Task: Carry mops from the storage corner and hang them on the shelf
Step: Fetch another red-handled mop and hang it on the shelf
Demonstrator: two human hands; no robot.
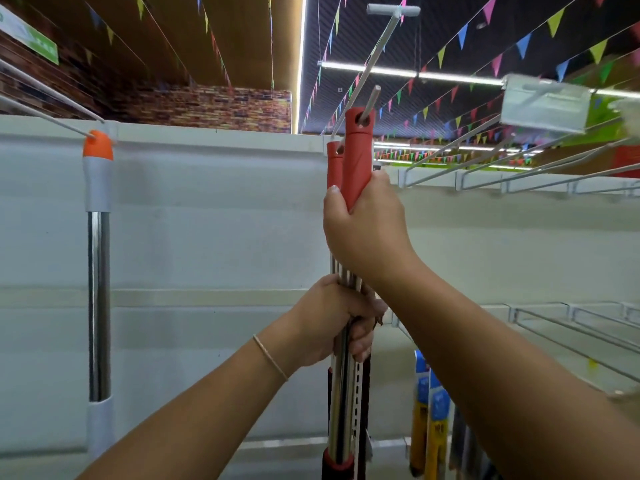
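Observation:
My right hand [367, 223] grips the red plastic handle tip of a mop [356, 150], and the shelf's white hook rod [372, 98] passes through the hole at its top. Just left and behind it, a second red-tipped mop [334, 164] hangs on the same rod. Lower down, my left hand [337, 322] grips the shiny steel shafts [341, 410] of the mops. At the left, another mop with an orange and grey tip [98, 168] hangs from its own hook rod [52, 95] against the white back panel [214, 220].
Several bare white wire hooks [519, 157] stick out from the shelf at the right, one with a clear price tag holder [545, 105]. Blue and yellow packaged goods [429, 407] hang low right. Bunting and strip lights run overhead.

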